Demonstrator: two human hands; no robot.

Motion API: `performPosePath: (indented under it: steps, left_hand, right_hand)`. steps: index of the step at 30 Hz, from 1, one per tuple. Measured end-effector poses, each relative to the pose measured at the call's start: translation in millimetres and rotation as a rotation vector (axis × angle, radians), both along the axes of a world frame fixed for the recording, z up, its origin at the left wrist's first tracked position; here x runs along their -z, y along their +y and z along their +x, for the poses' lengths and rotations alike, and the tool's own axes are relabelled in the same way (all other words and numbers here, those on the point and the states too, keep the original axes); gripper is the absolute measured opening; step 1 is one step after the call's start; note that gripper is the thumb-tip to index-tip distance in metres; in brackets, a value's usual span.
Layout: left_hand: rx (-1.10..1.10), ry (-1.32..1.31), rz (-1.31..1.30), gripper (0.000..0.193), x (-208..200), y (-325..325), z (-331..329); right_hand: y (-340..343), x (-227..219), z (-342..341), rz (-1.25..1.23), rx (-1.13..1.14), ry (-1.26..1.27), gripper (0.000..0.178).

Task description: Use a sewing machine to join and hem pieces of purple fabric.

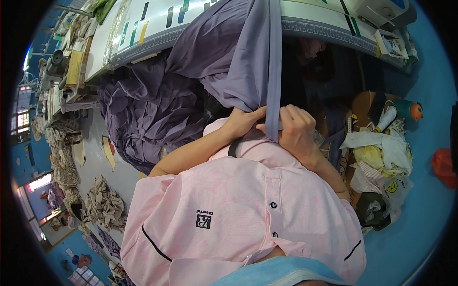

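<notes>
A large piece of purple-grey fabric (229, 62) hangs over the table's edge toward my lap. Along its right side runs a long folded strip of the same colour (274, 66), its lower end between my hands. My left hand (241, 122) is closed at the lower edge of the fabric, its fingers partly hidden under the cloth. Close beside it, my right hand (296, 127) has its fingers curled round the strip near its lower end. Both hands are just above my lap.
A white table (315, 15) with a ruler along its edge stands ahead. A heap of purple fabric (148, 114) lies at the left, with beige cloth (106, 202) on the floor. On the right are plastic bags and scraps (381, 157), a thread cone (387, 117) and a blue wall (429, 95).
</notes>
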State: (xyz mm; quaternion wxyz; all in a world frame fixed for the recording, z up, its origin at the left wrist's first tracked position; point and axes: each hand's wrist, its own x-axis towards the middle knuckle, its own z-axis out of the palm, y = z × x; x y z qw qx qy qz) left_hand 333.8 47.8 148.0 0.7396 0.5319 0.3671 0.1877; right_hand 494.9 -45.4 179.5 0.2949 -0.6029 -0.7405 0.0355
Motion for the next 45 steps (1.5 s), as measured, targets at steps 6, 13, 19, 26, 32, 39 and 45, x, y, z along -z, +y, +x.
performPosePath:
  steps: [6, 13, 19, 26, 32, 39, 45]
  left_hand:
    - [-0.056, -0.078, -0.079, 0.038, 1.3, -1.2, 0.2]
    - [-0.063, -0.104, -0.224, 0.043, -2.2, -0.4, 0.3]
    - [0.028, -0.145, -0.153, 0.037, -3.7, 2.9, -1.0]
    - [0.039, -0.169, -0.096, 0.033, 2.6, 2.4, -2.5]
    - [0.051, -0.138, -0.191, 0.031, 9.7, 7.5, -2.6]
    - [0.034, -0.168, -0.274, 0.027, 12.2, 10.0, -0.1]
    - [0.478, 0.191, 0.018, 0.043, -27.2, 45.3, -32.6]
  right_hand:
    - [12.8, -6.7, 5.1, 0.375, 0.063, -0.057, 0.039]
    - [6.9, -13.9, 15.6, 0.268, 0.005, 0.211, 0.029]
    - [14.4, -13.7, 12.7, 0.224, -0.052, 0.115, 0.026]
    - [22.5, -11.1, 13.0, 0.194, -0.122, 0.159, 0.023]
    - [24.9, -5.5, 23.5, 0.063, -0.209, 0.241, 0.024]
    - [39.4, 17.7, 32.1, 0.181, -0.252, 0.148, 0.022]
    - [42.1, 17.8, 28.2, 0.334, -0.182, 0.217, 0.016]
